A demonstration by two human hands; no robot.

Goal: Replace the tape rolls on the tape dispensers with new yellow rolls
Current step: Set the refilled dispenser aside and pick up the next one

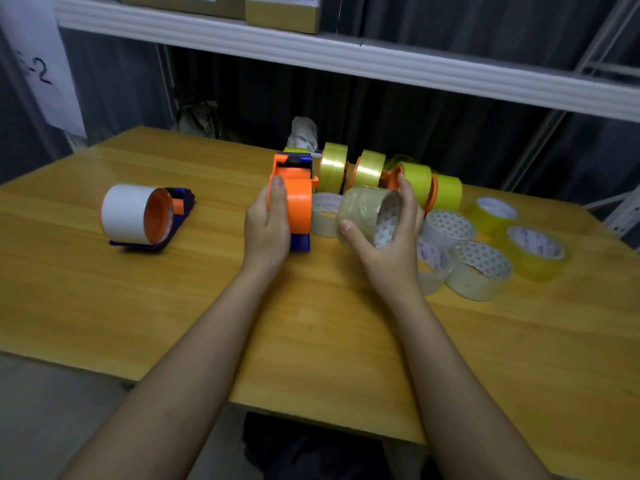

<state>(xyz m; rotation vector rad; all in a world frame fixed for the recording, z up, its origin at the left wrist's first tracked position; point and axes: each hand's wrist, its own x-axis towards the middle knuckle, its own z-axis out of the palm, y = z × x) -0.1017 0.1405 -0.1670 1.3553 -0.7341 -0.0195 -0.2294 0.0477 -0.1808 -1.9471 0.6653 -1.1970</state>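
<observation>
The worktop [138,306] is smooth, glossy yellow wood with a straight near edge and a broad bare stretch in front of the forearms. At its middle stands a tape dispenser [294,199] of hard orange plastic on a blue base, its round hub bare of any roll. The left hand [266,223] grips that hub from the near side, thumb laid over the top and fingers curled around the far face. Just to the right, the right hand [384,237] holds a clear tape roll [370,216] lifted off the wood, thumb on its near rim and fingers hooked over the far rim (the printed white core faces right).

Behind the hands, a row of dispensers carrying glossy yellow rolls [367,168] runs along the far side. More clear rolls [478,268] lie flat to the right of the right hand, closely packed and touching, with two loose yellow rolls [533,251] beyond them near the right edge. Another clear roll [325,216] lies between the held dispenser and the lifted roll.

Well apart on the left, a second dispenser [145,216] lies on its side with a fat white roll on its orange hub; open wood surrounds it. A pale shelf [346,60] spans overhead.
</observation>
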